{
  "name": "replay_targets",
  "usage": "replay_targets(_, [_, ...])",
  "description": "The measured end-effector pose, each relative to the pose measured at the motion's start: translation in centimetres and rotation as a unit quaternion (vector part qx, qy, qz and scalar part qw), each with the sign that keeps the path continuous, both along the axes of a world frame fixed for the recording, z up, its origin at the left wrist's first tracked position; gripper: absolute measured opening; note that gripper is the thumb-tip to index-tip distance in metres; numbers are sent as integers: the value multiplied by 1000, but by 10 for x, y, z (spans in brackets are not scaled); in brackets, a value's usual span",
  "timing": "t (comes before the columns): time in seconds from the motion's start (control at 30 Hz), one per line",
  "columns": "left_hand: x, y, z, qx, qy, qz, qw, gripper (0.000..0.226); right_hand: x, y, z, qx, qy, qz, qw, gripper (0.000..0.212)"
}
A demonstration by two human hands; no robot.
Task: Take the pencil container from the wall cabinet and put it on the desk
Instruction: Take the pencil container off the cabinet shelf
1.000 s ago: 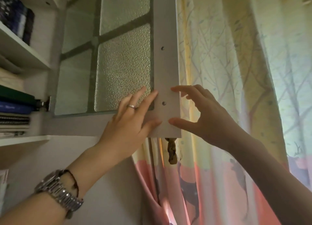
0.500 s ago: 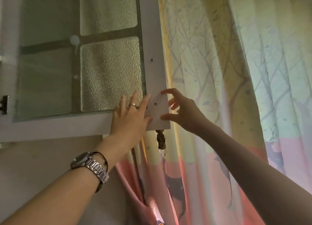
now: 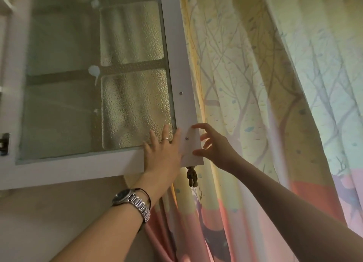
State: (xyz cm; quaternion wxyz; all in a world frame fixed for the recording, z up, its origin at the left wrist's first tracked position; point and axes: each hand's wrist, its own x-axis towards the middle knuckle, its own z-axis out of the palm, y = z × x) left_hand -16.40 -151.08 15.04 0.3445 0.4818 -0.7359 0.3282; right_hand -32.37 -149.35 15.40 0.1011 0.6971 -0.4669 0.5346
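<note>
The pencil container is not in view. The wall cabinet's door (image 3: 177, 69), a white frame around pebbled glass, fills the upper left, with its inner face and two screws toward me. My left hand (image 3: 163, 153), with a ring and a metal wristwatch, lies flat on the door's lower right corner, fingers spread on glass and frame. My right hand (image 3: 213, 145) is at the door's right edge with its fingers apart. Its forefinger and thumb tips touch the frame. Neither hand holds anything.
A patterned curtain (image 3: 275, 104) with trees and deer hangs right behind the door's free edge. A small brown charm (image 3: 192, 176) dangles under the door's corner. A hinge (image 3: 4, 143) shows at far left, and bare wall (image 3: 49, 212) lies below the cabinet.
The shelves with books have slid out of view on the left and the door now faces me more squarely. Both hands have stayed on its lower right corner.
</note>
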Motion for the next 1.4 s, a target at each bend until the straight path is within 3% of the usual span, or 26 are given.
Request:
replay_targets(0.17, [10,8,7,16,-23,-4,1000,66,-1,10,5,21,24,-3,999,62])
replay_targets(0.27, [32,23,13,10,-49,6,999,53,1,31,8,11,116,-130,985,58])
replay_targets(0.37, [60,47,16,12,-114,93,989,43,12,54,3,-60,234,-276,930,49])
replay_targets(0.53, [114,105,13,21,-173,220,960,40,47,79,-5,-90,278,-311,904,45])
replay_targets(0.63, [148,144,3,3,-151,259,954,38,70,85,-8,-99,270,-271,919,41])
replay_targets(0.9, [216,255,-25,3,-128,381,916,38,171,113,-19,-134,258,-49,955,36])
replay_targets(1.17, [274,373,-29,39,-102,526,843,41,294,169,-22,-160,238,160,945,43])
replay_targets(1.4, [294,406,-14,42,-81,574,814,38,367,192,-24,-163,188,275,929,44])
